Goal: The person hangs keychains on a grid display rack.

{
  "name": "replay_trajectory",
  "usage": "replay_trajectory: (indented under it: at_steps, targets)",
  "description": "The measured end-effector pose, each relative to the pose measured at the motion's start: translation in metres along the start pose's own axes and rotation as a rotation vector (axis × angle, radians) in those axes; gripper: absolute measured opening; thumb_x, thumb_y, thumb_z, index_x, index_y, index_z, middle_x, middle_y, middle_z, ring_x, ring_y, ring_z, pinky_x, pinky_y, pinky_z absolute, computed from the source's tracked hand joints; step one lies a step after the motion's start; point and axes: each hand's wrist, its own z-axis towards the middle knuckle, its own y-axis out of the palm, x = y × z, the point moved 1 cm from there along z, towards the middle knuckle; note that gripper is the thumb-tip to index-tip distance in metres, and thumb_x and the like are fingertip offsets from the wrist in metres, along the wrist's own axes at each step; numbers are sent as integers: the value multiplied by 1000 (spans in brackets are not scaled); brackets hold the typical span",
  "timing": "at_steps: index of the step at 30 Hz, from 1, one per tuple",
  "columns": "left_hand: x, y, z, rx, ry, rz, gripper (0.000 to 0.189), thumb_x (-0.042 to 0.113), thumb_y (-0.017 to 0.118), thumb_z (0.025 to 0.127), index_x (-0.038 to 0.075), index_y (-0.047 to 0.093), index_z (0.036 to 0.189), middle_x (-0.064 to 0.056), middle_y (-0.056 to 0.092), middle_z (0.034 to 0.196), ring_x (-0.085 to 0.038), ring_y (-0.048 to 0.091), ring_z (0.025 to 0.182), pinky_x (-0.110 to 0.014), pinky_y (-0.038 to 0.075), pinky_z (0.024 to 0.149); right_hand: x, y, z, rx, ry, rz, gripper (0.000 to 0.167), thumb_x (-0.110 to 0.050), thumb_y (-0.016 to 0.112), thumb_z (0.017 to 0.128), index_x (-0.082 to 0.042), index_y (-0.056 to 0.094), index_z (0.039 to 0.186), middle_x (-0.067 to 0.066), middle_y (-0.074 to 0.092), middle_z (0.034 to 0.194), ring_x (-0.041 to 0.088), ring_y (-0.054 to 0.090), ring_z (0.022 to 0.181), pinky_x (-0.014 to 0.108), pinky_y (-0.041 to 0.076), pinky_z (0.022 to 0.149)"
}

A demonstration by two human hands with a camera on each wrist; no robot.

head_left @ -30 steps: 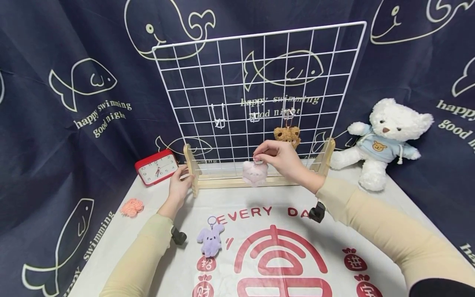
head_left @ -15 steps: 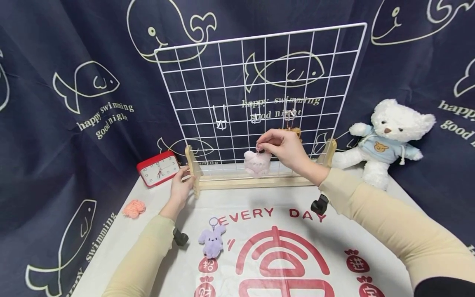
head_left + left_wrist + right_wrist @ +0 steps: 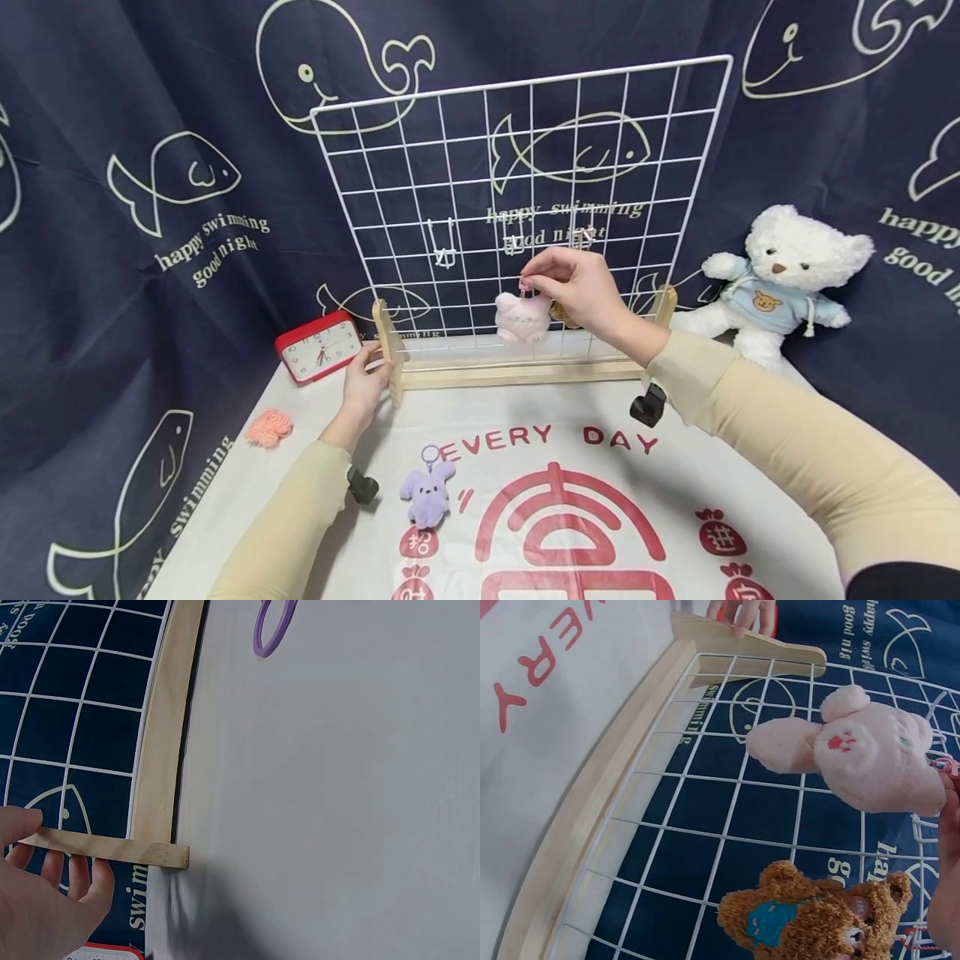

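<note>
My right hand (image 3: 581, 287) pinches the clasp at the top of a pale pink plush keychain (image 3: 522, 318), which hangs in front of a white wire grid (image 3: 487, 167). In the right wrist view the pink plush (image 3: 877, 750) shows a red mark on its belly. A brown teddy keychain (image 3: 817, 922) dangles from the grid beside it, mostly hidden by the hand in the head view. Several white hooks sit on the grid, among them a left hook (image 3: 444, 257) and a middle hook (image 3: 513, 244). My left hand (image 3: 365, 385) grips the grid's left wooden foot (image 3: 112, 846) between thumb and fingers.
A purple plush keychain (image 3: 427, 497) lies on the white table cover near the front. Left of the grid stand a red clock (image 3: 321, 348) and a coral-coloured bundle (image 3: 268, 428). A white teddy bear (image 3: 780, 275) sits at the right.
My right hand has lifted the pink plush keychain a little, up toward the hooks, covering more of the brown teddy. The left hand keeps its hold on the wooden foot.
</note>
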Motion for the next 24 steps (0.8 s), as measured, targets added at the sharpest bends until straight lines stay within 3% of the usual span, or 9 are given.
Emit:
replay_trajectory:
  at_steps: [2, 7, 16, 24]
  targets:
    - [2, 0, -1, -1, -3, -4, 48, -4, 60, 96, -1, 52, 143, -26, 54, 134, -42, 56, 121, -45, 50, 101, -1, 0, 3, 12, -13, -1, 6, -1, 76, 91, 2, 75, 96, 14, 76, 91, 11, 72, 79, 17, 54, 66]
    - [1, 0, 0, -12, -11, -13, 49, -3, 60, 98, -3, 49, 145, -29, 51, 137, -45, 53, 125, -48, 47, 104, -3, 0, 9, 35, -22, 14, 6, -1, 75, 91, 2, 75, 96, 15, 76, 91, 9, 71, 79, 17, 54, 65]
    - [0, 0, 1, 7, -8, -2, 48, -4, 61, 95, -1, 53, 143, -26, 55, 134, -42, 57, 121, -36, 53, 93, -7, 2, 18, 48, -38, 18, 7, 0, 73, 93, 3, 74, 99, 15, 76, 95, 6, 71, 82, 18, 56, 75]
    - [-2, -2, 3, 0, -18, 17, 49, -2, 62, 96, 1, 52, 144, -24, 55, 134, -42, 56, 123, -49, 51, 102, -7, 3, 24, 76, -63, 53, 9, 5, 72, 91, 8, 73, 100, 21, 75, 96, 7, 71, 79, 18, 57, 74]
